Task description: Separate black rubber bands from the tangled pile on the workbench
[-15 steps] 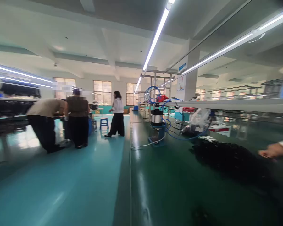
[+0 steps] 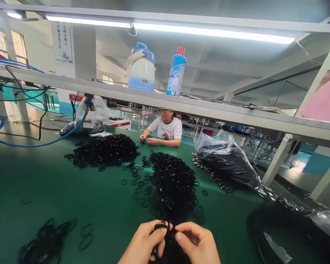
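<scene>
Down at the near edge of the green surface [image 2: 44, 183], the left hand [image 2: 143, 242] and right hand [image 2: 198, 244] pinch a bunch of black rings [image 2: 163, 229] together. Just behind them lies a big pile of rings [image 2: 172, 183]. Across the surface sits a person in a striped shirt [image 2: 166, 130].
</scene>
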A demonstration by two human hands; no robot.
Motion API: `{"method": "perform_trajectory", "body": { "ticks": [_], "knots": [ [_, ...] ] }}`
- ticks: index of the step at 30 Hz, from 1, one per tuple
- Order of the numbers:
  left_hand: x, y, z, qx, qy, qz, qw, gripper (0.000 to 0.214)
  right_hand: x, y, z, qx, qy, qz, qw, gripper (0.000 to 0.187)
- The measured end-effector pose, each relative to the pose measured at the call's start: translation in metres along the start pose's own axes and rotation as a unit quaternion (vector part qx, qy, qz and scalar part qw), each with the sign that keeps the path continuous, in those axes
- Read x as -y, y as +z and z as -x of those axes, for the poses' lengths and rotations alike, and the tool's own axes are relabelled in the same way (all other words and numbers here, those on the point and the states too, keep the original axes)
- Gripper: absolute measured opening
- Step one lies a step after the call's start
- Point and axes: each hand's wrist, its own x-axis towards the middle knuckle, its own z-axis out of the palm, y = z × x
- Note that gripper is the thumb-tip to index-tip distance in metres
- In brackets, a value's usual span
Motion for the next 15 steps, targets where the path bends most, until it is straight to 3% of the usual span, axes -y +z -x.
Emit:
{"method": "perform_trajectory", "body": {
  "ticks": [3, 9, 15],
  "knots": [
    [0.0, 0.001, 0.002, 0.011, 0.007, -0.043, 0.999, 0.036, -0.005, 0.003, -0.001, -0.002, -0.015, 0.03, 0.999, 0.021],
    [-0.001, 0.002, -0.002, 0.014, 0.084, -0.123, 0.989, 0.042, -0.011, 0.006, 0.0, -0.03, -0.026, 0.091, 0.995, 0.018],
    [0.002, -0.006, 0.005, 0.02, 0.063, -0.12, 0.991, 0.036, -0.008, 0.012, 0.003, -0.036, -0.025, 0.064, 0.997, 0.019]
  ]
}}
